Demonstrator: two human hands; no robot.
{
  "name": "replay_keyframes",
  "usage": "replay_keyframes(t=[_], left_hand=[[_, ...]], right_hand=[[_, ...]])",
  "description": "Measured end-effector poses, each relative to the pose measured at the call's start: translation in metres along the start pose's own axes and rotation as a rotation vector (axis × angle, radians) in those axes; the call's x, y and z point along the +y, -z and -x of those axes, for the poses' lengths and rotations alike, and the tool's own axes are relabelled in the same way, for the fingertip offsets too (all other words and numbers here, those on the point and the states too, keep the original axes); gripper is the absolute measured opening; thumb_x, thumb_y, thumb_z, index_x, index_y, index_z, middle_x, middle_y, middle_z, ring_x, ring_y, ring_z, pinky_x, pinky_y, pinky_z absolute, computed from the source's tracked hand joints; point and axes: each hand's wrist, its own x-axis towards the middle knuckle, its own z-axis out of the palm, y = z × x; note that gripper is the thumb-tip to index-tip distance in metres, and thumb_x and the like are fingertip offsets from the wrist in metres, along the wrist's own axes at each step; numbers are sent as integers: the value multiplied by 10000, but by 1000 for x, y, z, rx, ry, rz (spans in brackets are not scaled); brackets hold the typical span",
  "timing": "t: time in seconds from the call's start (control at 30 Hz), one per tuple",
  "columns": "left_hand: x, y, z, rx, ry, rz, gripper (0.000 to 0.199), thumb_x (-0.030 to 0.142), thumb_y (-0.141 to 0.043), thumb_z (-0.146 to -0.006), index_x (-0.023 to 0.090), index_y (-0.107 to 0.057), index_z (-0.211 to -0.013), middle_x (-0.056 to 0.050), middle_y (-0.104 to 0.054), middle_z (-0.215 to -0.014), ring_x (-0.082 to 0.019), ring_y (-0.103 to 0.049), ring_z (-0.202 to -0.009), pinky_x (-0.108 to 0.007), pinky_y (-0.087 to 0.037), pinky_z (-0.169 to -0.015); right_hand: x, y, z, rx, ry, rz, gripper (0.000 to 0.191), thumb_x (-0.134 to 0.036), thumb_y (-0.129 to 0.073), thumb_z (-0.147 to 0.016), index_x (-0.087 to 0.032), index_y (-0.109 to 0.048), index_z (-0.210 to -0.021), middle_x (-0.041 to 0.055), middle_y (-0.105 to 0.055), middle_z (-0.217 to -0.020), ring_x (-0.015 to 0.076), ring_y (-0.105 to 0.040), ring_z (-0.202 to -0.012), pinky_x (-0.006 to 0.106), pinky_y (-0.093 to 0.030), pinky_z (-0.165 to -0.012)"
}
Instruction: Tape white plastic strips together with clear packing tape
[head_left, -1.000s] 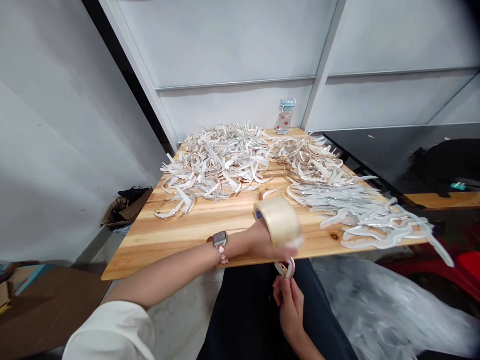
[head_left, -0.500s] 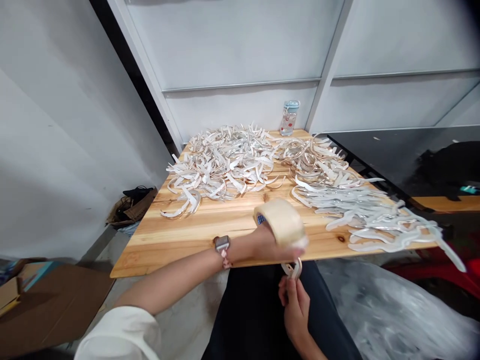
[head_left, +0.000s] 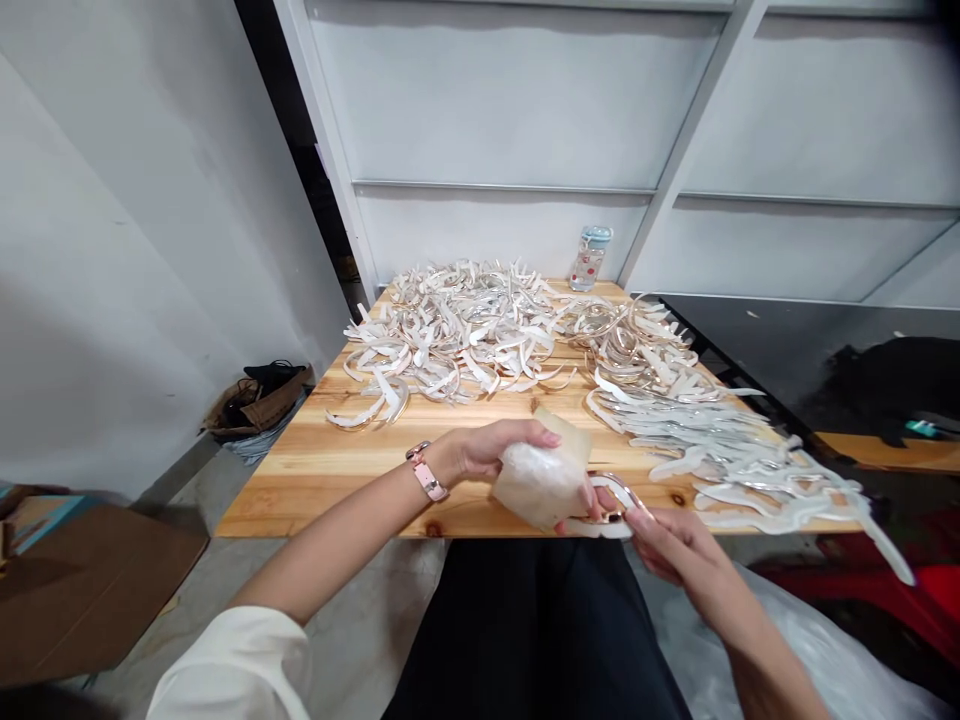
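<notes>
My left hand (head_left: 499, 450) is wrapped round a wide roll of tape (head_left: 544, 475) at the table's front edge, with its sticky-looking side face turned up. Fingertips of that hand also show past the roll, beside a curved white and rose-gold piece (head_left: 619, 492). My right hand (head_left: 679, 550) pinches the right end of this curved piece between thumb and fingers. Behind the hands lies a big loose pile of similar curved pieces (head_left: 465, 330). Nearer on the right, long whitish strips (head_left: 720, 440) lie in a layered heap.
The wooden table (head_left: 322, 490) carries a bottle with a blue lid (head_left: 591, 258) at its back edge. A black surface (head_left: 780, 350) adjoins on the right. Cardboard boxes (head_left: 97, 590) stand on the floor at left, and clear plastic (head_left: 817, 640) lies at lower right.
The roll has turned over in my left hand and come down slightly left. My right hand has risen from my lap to the table edge, bringing the curved piece beside the roll. The view has shifted.
</notes>
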Motion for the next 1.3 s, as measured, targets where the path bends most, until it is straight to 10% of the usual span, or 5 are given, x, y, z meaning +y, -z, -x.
replay_keyframes(t=[0.17,0.37,0.57,1.1,1.3], left_hand=[[4,17,4,53,-45,33,584,611,-647,-688,91,-706,-947,-162,-763,-958,-254,-680,-691,-359,-496,-696],[6,47,4,173,-304,184,675,668,-464,-695,67,-734,-844,-153,-712,-887,-196,-584,-574,-342,-412,-648],[7,42,7,234,-393,262,581,577,-483,-741,77,-734,-900,-149,-727,-868,-216,-606,-606,-352,-436,-678],[-11,11,-17,364,-363,96,650,605,-587,-705,45,-707,-1013,-190,-759,-947,-305,-716,-808,-359,-509,-751],[-5,6,-21,714,-516,-137,633,648,-511,-716,109,-673,-1007,-161,-721,-1073,-291,-681,-940,-362,-507,-832]], right_hand=[[-21,34,-35,18,51,324,634,-794,-484,-838,-224,-393,-576,-59,-276,-540,102,-230,-513,275,-184,-489],[-35,42,-130,616,230,452,640,-727,-201,-951,-260,-337,-535,-14,-380,-474,170,-406,-524,311,-326,-542],[-56,15,-202,438,367,434,367,-539,-587,-876,-196,-713,-913,131,-739,-1065,304,-617,-1112,408,-419,-1007],[-16,-29,-79,314,312,-235,456,-657,-612,-861,-229,-599,-1018,-23,-547,-737,141,-524,-617,262,-422,-556],[12,-43,-13,365,151,-330,395,-609,-610,-899,-245,-553,-1044,-87,-419,-559,116,-357,-510,239,-299,-503]])
